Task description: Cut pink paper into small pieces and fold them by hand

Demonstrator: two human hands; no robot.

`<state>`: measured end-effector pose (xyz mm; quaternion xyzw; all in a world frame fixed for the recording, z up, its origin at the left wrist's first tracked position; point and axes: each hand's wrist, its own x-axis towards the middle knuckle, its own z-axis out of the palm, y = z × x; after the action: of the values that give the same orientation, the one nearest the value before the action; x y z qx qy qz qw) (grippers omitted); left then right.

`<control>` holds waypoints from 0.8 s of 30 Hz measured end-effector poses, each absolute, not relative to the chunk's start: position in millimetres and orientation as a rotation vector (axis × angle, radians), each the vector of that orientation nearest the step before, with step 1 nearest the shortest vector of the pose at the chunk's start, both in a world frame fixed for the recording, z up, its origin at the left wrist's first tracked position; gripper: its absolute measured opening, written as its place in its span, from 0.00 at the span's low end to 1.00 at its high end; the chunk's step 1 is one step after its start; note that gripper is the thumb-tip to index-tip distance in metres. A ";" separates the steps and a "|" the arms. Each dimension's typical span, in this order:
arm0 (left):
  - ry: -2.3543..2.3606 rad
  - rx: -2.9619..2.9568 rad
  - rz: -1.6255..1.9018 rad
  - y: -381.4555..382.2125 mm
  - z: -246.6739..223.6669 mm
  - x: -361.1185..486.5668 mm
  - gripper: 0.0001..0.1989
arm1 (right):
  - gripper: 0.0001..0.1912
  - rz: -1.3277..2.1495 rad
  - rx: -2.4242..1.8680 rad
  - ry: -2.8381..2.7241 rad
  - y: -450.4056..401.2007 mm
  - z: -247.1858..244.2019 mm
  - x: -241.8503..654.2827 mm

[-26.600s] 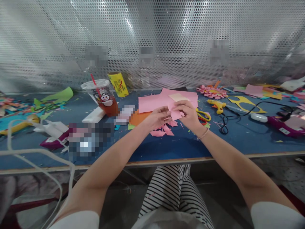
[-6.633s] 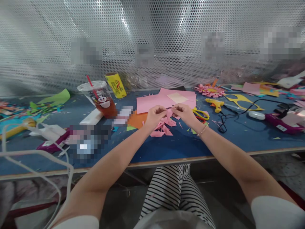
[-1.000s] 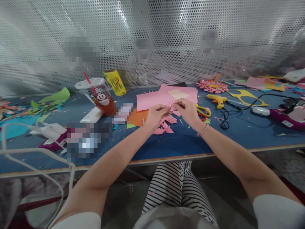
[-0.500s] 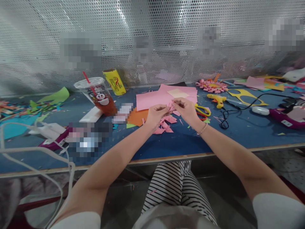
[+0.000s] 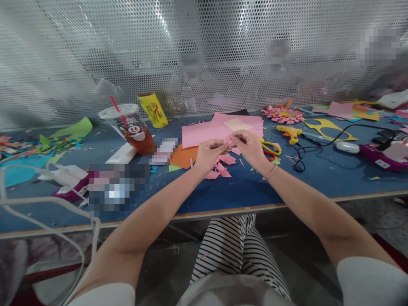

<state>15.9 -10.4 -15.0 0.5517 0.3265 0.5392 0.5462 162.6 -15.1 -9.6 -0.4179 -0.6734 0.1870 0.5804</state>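
- left hand (image 5: 207,155): thumb and fingers pinching one side of a small pink paper piece (image 5: 228,140); other fingers curled in
- right hand (image 5: 250,144): thumb and fingers pinching the other side of the same piece; bracelet (image 5: 270,171) on that wrist
- pink paper piece: between the two sets of fingertips, in front of the pink sheets (image 5: 198,134); looks folded, exact shape too small to read, fingers partly cover it
- tabletop (image 5: 232,193): blue, wood-toned front edge; forearms come in over that edge
- pink scraps (image 5: 221,168): loose heap under and just in front of the hands, mid-tabletop
- pink sheets: flat, overlapping, toward the back edge; cream paper (image 5: 237,124) on top of them
- orange sheet (image 5: 181,158): flat, just left of the left hand
- yellow loop handle (image 5: 274,149): just right of the right hand; rest of that tool is hidden
- yellow glue gun (image 5: 290,132): further right, black cord trailing from it; pink fringed ring (image 5: 282,114) behind it by the back edge
- yellow sheet (image 5: 314,123): round cut-outs, right of the glue gun
- drink cup (image 5: 137,131): left of the pink sheets, red straw in it; yellow roll (image 5: 153,111) behind it at the back edge
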 end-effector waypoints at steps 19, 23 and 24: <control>0.764 1.237 1.255 -8.6 -16.1 15.9 0.13 | 0.07 0.598 -0.868 -1.593 -16.3 -7.3 163.3; 0.768 1.191 1.257 -7.3 -17.8 16.5 0.14 | 0.06 0.507 -0.910 -1.613 -12.6 -9.5 164.8; 0.771 1.184 1.259 -7.1 -18.1 16.7 0.15 | 0.06 0.488 -0.922 -1.618 -11.9 -9.8 165.2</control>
<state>16.7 -7.1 -18.1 0.5076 0.3304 0.5397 0.5848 165.2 -11.9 -9.8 -0.3932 -0.6897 0.2079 0.5714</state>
